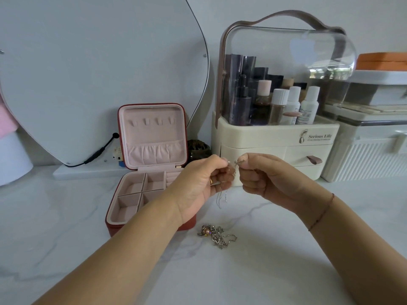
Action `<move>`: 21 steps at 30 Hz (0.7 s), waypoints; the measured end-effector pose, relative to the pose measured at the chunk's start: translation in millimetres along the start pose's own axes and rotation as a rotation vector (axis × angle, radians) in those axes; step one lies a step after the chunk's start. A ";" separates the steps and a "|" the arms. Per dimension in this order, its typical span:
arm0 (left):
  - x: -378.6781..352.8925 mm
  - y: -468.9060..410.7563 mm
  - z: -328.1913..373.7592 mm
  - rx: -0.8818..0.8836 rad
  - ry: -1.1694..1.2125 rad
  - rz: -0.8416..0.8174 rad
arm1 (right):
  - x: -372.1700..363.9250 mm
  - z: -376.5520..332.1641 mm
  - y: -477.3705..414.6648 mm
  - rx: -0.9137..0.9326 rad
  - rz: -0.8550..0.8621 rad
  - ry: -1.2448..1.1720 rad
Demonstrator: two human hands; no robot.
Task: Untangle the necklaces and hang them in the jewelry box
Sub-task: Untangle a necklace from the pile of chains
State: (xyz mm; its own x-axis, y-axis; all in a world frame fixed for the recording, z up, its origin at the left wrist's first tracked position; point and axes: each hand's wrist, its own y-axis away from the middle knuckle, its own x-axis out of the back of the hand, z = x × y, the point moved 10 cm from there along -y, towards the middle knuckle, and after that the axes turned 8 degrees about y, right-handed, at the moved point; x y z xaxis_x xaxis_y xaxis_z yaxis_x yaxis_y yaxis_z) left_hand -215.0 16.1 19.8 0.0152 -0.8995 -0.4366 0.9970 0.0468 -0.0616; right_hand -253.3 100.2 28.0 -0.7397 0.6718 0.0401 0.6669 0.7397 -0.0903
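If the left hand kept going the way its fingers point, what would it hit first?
Most likely the right hand, facing the left hand close by; both pinch one thin chain between them.

Your white marble counter (286, 260) carries an open red jewelry box (152, 130) left of centre. A tangled necklace heap (217, 235) lies near its front right corner. At the back stand a cream organiser (264, 137) and, just beside it, a ribbed white case (361, 159).
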 end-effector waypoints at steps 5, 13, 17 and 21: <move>1.8 -1.1 -1.1 -0.009 -0.090 0.036 | 0.5 -1.5 -0.3 0.005 -0.006 -0.016; 6.3 5.6 17.5 -0.198 -0.279 0.076 | 3.2 -6.9 3.1 0.004 -0.016 0.028; 2.2 3.8 9.8 -0.120 -0.187 0.047 | 7.3 -3.0 3.8 -0.029 0.043 0.041; -1.7 2.2 7.0 -0.060 -0.108 -0.016 | 8.3 -6.8 5.9 0.011 0.052 0.088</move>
State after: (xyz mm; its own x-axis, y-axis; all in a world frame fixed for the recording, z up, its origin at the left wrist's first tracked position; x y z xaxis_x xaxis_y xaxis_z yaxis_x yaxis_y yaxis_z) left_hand -212.2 14.6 26.7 0.0108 -0.9418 -0.3359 0.9908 0.0553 -0.1232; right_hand -254.9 110.4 34.6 -0.6928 0.7108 0.1221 0.7031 0.7033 -0.1050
